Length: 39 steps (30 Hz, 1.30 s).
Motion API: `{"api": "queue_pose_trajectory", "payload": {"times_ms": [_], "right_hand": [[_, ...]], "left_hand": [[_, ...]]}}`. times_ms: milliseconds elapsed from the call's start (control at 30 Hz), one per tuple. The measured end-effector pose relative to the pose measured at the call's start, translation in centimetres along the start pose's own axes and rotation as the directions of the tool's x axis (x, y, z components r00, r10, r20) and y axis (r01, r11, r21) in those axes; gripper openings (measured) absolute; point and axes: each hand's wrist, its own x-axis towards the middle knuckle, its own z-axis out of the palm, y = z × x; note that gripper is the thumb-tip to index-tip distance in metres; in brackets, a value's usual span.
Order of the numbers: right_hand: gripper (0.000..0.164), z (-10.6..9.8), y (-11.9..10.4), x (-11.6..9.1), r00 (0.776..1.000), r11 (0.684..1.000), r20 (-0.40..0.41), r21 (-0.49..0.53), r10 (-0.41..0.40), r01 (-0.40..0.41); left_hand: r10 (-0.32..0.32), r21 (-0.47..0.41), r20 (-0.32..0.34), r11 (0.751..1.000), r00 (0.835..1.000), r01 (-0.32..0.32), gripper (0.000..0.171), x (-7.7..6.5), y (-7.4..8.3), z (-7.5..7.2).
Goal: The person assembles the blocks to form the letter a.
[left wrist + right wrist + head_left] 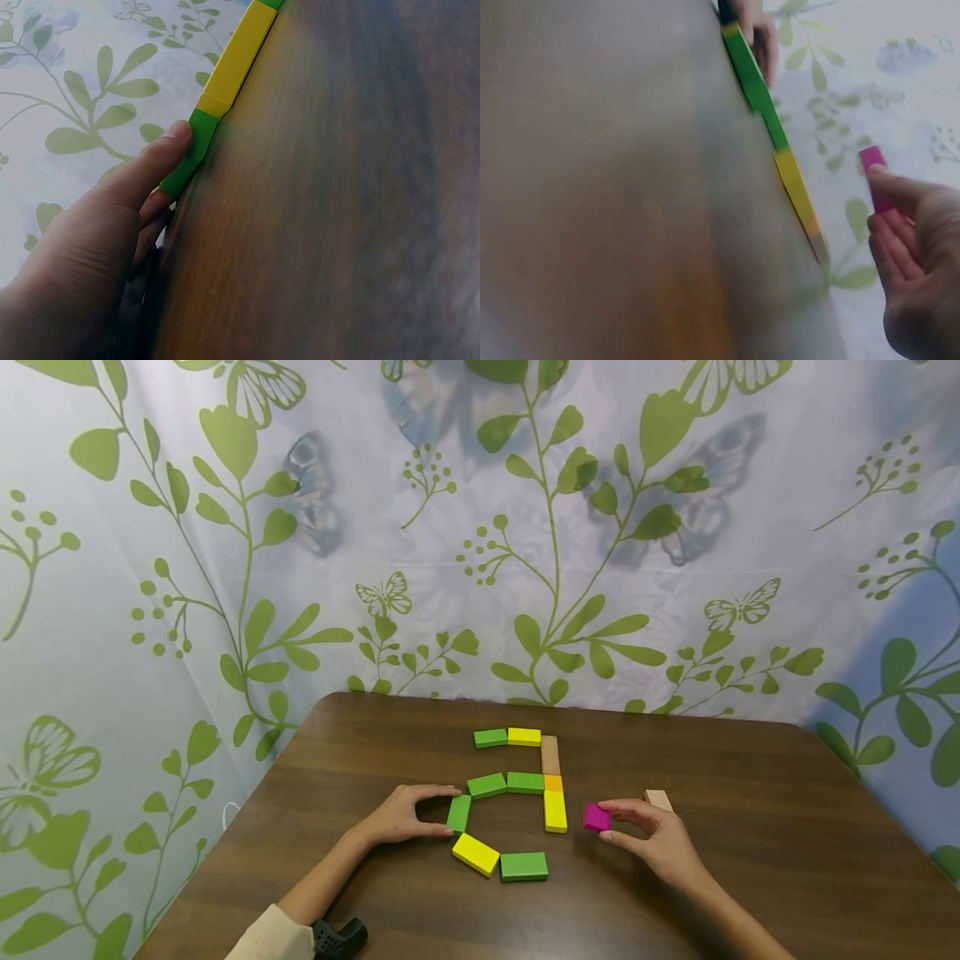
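My left hand (397,817) is at the left side of a figure laid out in flat blocks. Its thumb (177,133) and a finger pinch a green block (459,814) by its two ends, on the table. To the right of the figure, my right hand (656,842) holds a small magenta block (597,817) between thumb and fingertips. In the right wrist view the magenta block (876,180) shows apart from the row of blocks. Just below the held green block lies a yellow block (476,855), with another green block (524,867) to its right.
The figure also has more green and yellow blocks (554,811), a small orange one (552,782) and a plain wooden one (551,755). A loose wooden block (658,801) lies behind my right hand. A patterned curtain (465,527) hangs behind the brown table (390,727).
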Motion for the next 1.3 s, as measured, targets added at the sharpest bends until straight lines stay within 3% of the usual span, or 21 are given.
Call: {"api": "queue_pose_trajectory", "payload": {"times_ms": [200, 433, 800, 1033, 1300], "right_hand": [[0.034, 1.8, -2.5, -1.0, 0.999, 0.999, 0.05, -0.033, 0.005, -0.004], [0.034, 3.2, 0.8, -1.7, 0.999, 0.983, 0.036, -0.181, 0.024, -0.018], [0.037, 3.9, 0.7, -2.2, 1.0, 0.94, 0.003, -0.341, -0.023, 0.023], [0.046, 3.6, 0.8, -2.3, 1.0, 0.936, 0.009, -0.352, 0.001, 0.002], [0.038, 3.8, 0.7, -2.5, 0.999, 0.93, -0.027, -0.365, 0.031, -0.039]], "left_hand": [[0.005, -0.001, -0.005, 1.0, 1.0, -0.005, 0.06, 0.1, 0.0, -0.1], [0.036, 0.012, -0.019, 0.999, 0.999, -0.035, 0.06, -0.1, 0.3, -0.3], [0.014, 0.003, -0.012, 1.0, 1.0, -0.014, 0.061, 0.0, 0.0, -0.3], [0.019, 0.011, -0.015, 1.0, 1.0, -0.019, 0.06, -0.1, 0.0, 0.0], [0.015, 0.007, -0.012, 1.0, 1.0, -0.015, 0.06, -0.1, 0.2, 0.0]]}}
